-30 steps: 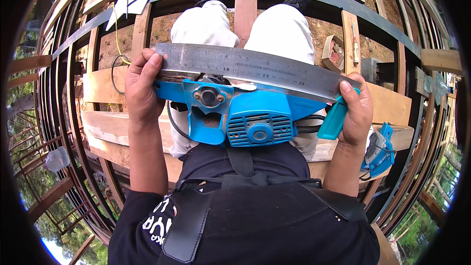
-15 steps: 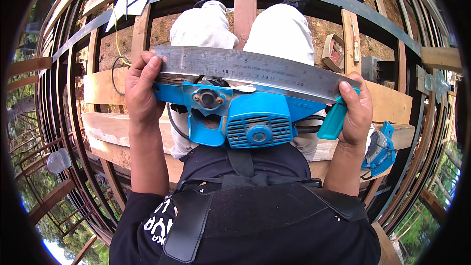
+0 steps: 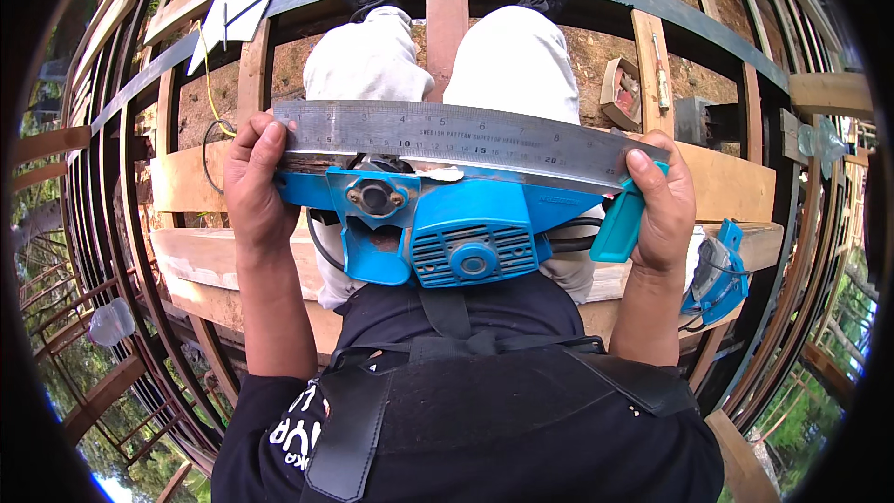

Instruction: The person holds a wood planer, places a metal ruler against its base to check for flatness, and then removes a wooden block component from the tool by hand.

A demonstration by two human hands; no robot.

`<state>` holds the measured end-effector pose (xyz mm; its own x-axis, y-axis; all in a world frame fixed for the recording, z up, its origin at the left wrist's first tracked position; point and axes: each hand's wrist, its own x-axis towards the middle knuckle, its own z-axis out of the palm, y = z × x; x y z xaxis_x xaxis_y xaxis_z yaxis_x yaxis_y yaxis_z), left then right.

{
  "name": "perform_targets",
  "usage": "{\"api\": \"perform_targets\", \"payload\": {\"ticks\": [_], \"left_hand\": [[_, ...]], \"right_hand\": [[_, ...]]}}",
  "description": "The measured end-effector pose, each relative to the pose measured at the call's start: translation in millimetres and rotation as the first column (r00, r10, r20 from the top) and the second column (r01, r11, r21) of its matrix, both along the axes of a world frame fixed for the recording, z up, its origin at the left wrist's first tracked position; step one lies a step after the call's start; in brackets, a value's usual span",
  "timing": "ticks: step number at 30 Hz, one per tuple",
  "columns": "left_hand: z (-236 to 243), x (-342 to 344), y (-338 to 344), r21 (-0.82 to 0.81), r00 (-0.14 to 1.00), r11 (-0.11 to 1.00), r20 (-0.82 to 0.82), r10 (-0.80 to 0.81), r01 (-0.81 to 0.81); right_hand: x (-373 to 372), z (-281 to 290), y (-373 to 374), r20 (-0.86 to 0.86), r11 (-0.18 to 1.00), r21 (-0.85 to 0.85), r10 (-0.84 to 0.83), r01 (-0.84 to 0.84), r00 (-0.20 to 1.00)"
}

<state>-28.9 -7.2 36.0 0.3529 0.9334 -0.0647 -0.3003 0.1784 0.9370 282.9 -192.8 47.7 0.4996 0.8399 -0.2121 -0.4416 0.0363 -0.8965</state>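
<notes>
Between hands [image 3: 254, 188] [image 3: 670, 205], a ruler [image 3: 456, 138] perhaps touches the planer [image 3: 473, 235]

- Square [image 3: 447, 135]: steel blade w/ etched scales, approx. L–R, R end slightly nearer; teal handle [image 3: 616, 225] at R end, angled back nearside.
- Planer [image 3: 470, 237]: blue elec. tool, vented motor side up; round hub mid-vents, blk cord [image 3: 575, 243] at R.
- Blade runs along planer's far edge, partly covering it; exact contact unclear.

Slim tool [image 3: 664, 86] on wooden plank [image 3: 658, 123]
</notes>
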Motion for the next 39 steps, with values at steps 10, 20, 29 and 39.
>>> {"api": "perform_targets", "payload": {"ticks": [10, 20, 29, 39], "left_hand": [[2.3, 2.4, 0.4, 0.021, 1.0, 0.999, 0.01, -0.027, 0.027], [3.9, 2.4, -0.4, 0.018, 1.0, 0.999, 0.004, -0.027, 0.027], [6.5, 4.8, -2.0, 0.002, 1.0, 1.0, 0.0, -0.019, 0.019], [3.9, 3.5, -0.1, 0.005, 1.0, 1.0, 0.001, -0.029, 0.029]], "right_hand": [[-0.7, -0.8, -1.2, -0.001, 1.0, -0.002, -0.021, 0.021, 1.0], [-1.6, -0.7, -0.3, 0.025, 0.999, -0.031, -0.025, 0.026, 0.999], [-2.2, -0.3, 0.0, 0.027, 1.0, -0.011, -0.01, 0.01, 1.0], [-1.3, 2.3, 0.5, 0.032, 1.0, 0.004, 0.017, -0.018, 0.999]]}}
